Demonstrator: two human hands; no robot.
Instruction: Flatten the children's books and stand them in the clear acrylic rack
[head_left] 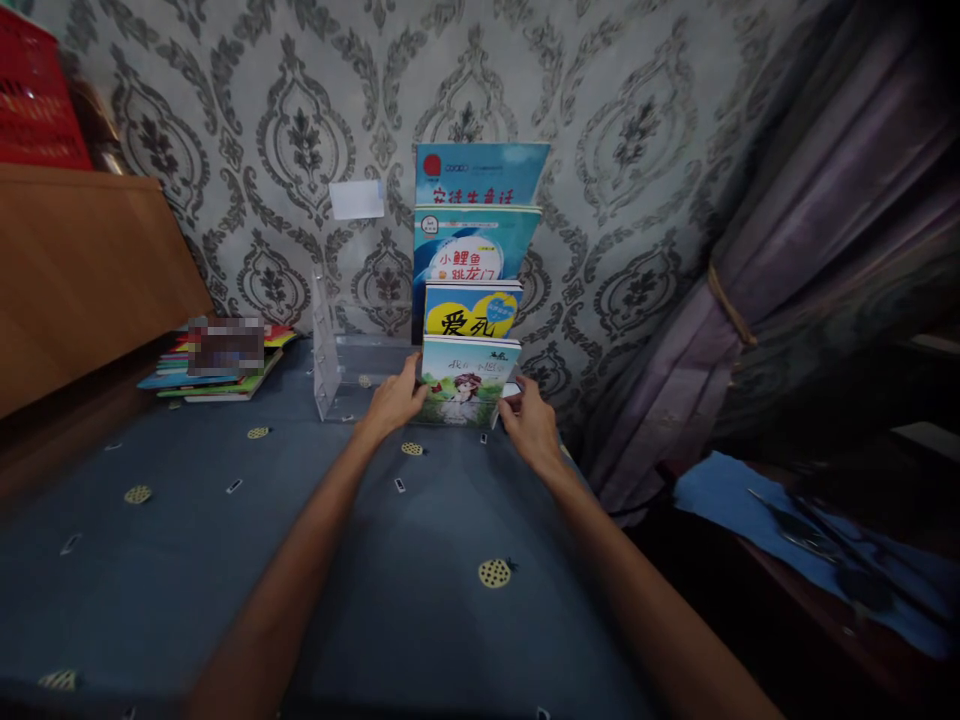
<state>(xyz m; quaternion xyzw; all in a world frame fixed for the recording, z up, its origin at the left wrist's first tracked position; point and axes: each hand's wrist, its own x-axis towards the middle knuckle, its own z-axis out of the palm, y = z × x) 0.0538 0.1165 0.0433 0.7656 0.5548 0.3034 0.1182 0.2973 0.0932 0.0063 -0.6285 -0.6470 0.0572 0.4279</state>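
Note:
Books stand in a stepped row, one behind another, in a transparent acrylic display rack (324,350) against the wall. In front is a light green picture book (465,390) with a cartoon figure on its cover. My left hand (397,397) closes on its left edge, and my right hand (529,418) grips around its lower right edge; some fingertips are hidden behind it. Behind rise a yellow and blue book (472,312), a blue-green book (476,240) and, tallest at the back, another blue book (480,172). The rack's left section holds no books.
A pile of thin books (225,375) lies at the left on the dark blue tablecloth (360,600). Beyond it stands a wooden cabinet (82,270) with a red box (37,100) on top. At right hang a tied purple curtain (697,330) and a blue cloth (750,500) with dark tools.

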